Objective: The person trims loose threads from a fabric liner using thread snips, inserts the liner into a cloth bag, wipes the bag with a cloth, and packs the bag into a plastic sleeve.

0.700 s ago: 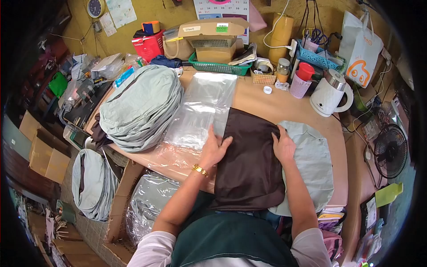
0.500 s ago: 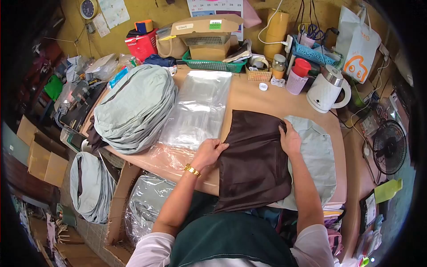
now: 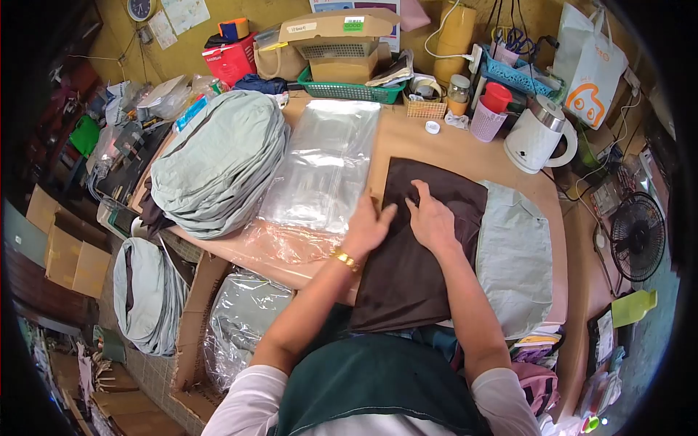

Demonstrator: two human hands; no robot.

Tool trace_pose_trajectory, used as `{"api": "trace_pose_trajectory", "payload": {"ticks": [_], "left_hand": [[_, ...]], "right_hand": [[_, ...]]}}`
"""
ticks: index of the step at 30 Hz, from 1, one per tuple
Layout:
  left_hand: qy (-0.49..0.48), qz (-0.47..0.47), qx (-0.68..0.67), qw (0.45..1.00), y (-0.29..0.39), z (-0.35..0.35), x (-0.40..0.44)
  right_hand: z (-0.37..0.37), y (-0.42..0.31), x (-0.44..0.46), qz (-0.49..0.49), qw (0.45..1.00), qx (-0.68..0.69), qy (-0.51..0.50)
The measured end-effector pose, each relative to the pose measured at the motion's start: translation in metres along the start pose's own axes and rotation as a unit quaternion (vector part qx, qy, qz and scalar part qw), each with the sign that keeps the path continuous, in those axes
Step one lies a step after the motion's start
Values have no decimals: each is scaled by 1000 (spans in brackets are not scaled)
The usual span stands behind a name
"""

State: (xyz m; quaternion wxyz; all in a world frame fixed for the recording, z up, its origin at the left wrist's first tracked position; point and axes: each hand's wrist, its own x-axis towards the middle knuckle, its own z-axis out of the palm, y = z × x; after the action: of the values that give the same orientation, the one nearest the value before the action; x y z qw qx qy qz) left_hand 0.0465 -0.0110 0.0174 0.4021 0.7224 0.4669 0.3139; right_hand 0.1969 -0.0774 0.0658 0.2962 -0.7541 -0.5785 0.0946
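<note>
A dark brown piece of cloth (image 3: 418,269) lies spread on the table in front of me, its right side next to a pale grey-green cloth piece (image 3: 515,258). Over the brown cloth is my right hand (image 3: 434,221), fingers apart and holding nothing. At the cloth's left edge, my left hand (image 3: 369,227) has its thumb and fingers apart, close to a stack of clear plastic bags (image 3: 320,163). Whether either hand presses on the cloth, I cannot tell. Farther left rises a tall pile of grey-green cloth pieces (image 3: 218,163).
A white electric kettle (image 3: 534,138), a pink cup (image 3: 487,123) and a green basket (image 3: 349,91) line the table's back. Below the left edge stands a cardboard box (image 3: 200,320) with plastic-wrapped goods. A black fan (image 3: 638,236) is at right.
My right hand has let go of the brown cloth's right edge and moved left over it. My left hand has released the left edge and shifted forward. The cloth lies slightly farther forward.
</note>
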Motion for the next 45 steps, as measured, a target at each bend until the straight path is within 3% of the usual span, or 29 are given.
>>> {"api": "trace_pose_trajectory", "payload": {"ticks": [1, 2, 3, 4, 5, 6, 8, 9, 11, 14, 15, 16, 19, 23, 24, 25, 26, 28, 29, 30, 32, 34, 36, 37, 39, 40, 42, 43, 45], "left_hand": [[19, 40, 83, 996, 3, 9, -8], [16, 38, 81, 996, 5, 9, -16], [-57, 24, 92, 994, 7, 5, -25], [-131, 9, 103, 986, 8, 0, -35], [-128, 33, -3, 991, 5, -5, -48], [-133, 29, -3, 991, 7, -21, -51], [-368, -112, -1, 923, 11, -59, -55], [-369, -117, -6, 922, 6, -70, -61], [-251, 21, 32, 967, -4, -88, -74], [-208, -39, -52, 976, -13, -101, -77], [-185, 28, -45, 981, -17, -101, -73], [-184, 27, -47, 981, -18, -97, -70], [-144, -117, -419, 889, -3, -67, -61], [-70, -177, -286, 939, 14, -24, -58], [-75, -79, -100, 989, 14, -17, -56], [-76, 23, 90, 993, 12, -13, -54], [-74, 22, 88, 993, 7, -13, -51], [-279, 3, 112, 954, 13, -33, -50], [-303, 17, 32, 952, -4, -37, -52], [-303, 16, 31, 952, -11, -40, -55], [-273, -12, -114, 955, -25, -43, -64], [-229, 21, -122, 965, -23, -43, -73], [-221, -94, -202, 949, -17, -44, -80], [-219, -94, -203, 950, -22, -42, -81], [-257, -244, -494, 794, -35, -35, -83], [-256, -243, -495, 794, -26, -37, -86], [-181, -293, -625, 701, -1, -42, -94], [-200, -283, -669, 657, -5, -41, -94], [-191, -273, -654, 679, 0, -44, -96]], "right_hand": [[14, 15, 2, -2, 999, -26, 19], [27, 34, 3, -4, 998, -52, 37], [38, 59, 5, -60, 988, -117, 81], [33, 64, 7, -55, 988, -118, 78], [30, 68, 11, -39, 992, -94, 81], [25, 71, 14, -22, 994, -71, 84], [20, 76, 16, -33, 994, -78, 73], [19, 75, 16, -33, 994, -81, 66], [21, 76, 16, -34, 994, -84, 56], [23, 73, 15, -65, 990, -106, 62], [21, 71, 14, -68, 990, -112, 58], [20, 68, 13, -71, 989, -119, 54], [20, 67, 11, -98, 985, -126, 63], [22, 68, 10, -94, 985, -129, 65], [23, 68, 10, -93, 985, -123, 72], [23, 68, 11, -92, 986, -117, 79], [23, 69, 12, -95, 985, -119, 77], [23, 70, 11, -97, 985, -113, 83], [22, 70, 11, -98, 985, -114, 81], [22, 70, 11, -93, 987, -110, 75], [22, 69, 11, -91, 988, -107, 66], [22, 70, 12, -87, 989, -104, 53], [17, 68, 12, -85, 991, -104, 29], [13, 65, 13, -81, 991, -104, 6], [0, 50, 7, -59, 995, -76, -13], [-9, 37, 0, -35, 998, -46, -33], [-31, 6, -22, -75, 995, -42, -41], [-37, -7, -34, -114, 992, -35, -49], [-40, -23, -54, -167, 985, -13, -32]]}}
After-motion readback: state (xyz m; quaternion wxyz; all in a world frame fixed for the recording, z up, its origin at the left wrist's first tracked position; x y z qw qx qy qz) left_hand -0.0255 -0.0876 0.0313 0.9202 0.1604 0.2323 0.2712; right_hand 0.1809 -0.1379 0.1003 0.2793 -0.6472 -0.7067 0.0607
